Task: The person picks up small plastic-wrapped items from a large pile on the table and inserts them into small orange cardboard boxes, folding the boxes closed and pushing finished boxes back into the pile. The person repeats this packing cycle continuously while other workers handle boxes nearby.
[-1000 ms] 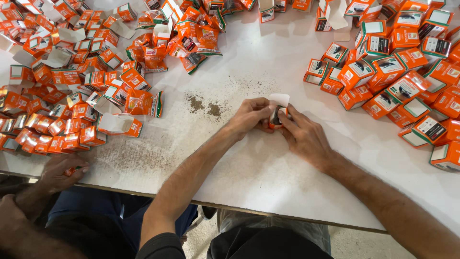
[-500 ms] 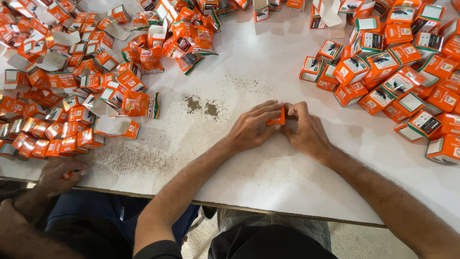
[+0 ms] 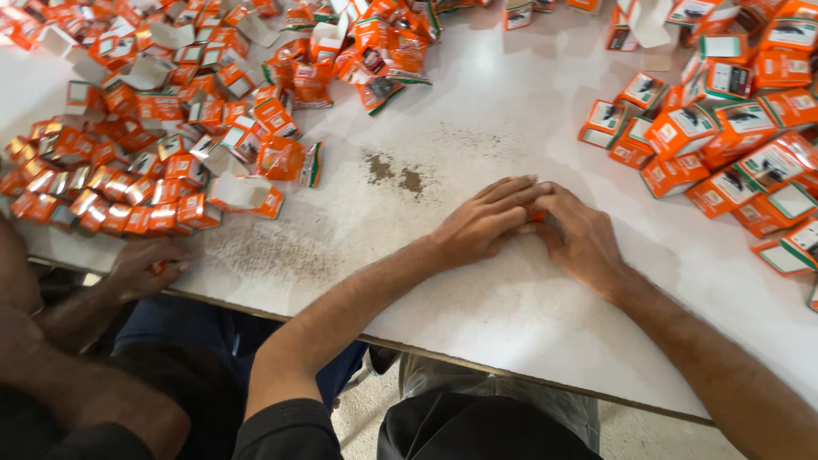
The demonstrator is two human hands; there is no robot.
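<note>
Here, item one: a small orange cardboard carton (image 3: 536, 215), almost wholly covered, pressed flat against the white tabletop (image 3: 511, 298) between the person's two hands; only a sliver of orange shows where the fingers meet.

Left hand (image 3: 486, 223): palm down, fingers extended and laid over the carton, forearm running diagonally in from the lower left. It presses on the carton rather than clasping it.

Right hand (image 3: 579, 238): palm down, fingers curled against the carton's far side, touching the left fingertips; forearm entering from the lower right. It too bears on the carton.

Step in hand, by judgement: closing or flattening the carton's flaps under both palms. The next move would seem to call for lifting the fingers cleanly without springing the flaps open.

Item two: heap of small, loose orange cartons (image 3: 170, 145), left and upper left, many open with white flaps showing.

Item three: stack of closed orange-and-white boxes (image 3: 724, 145), at right, well apart from the hands.

Item four: grey smudges (image 3: 396, 175) on the table, just beyond the left hand.

Item five: a co-worker's hand (image 3: 149, 266) at the table's near-left edge, resting beside the heap.
</note>
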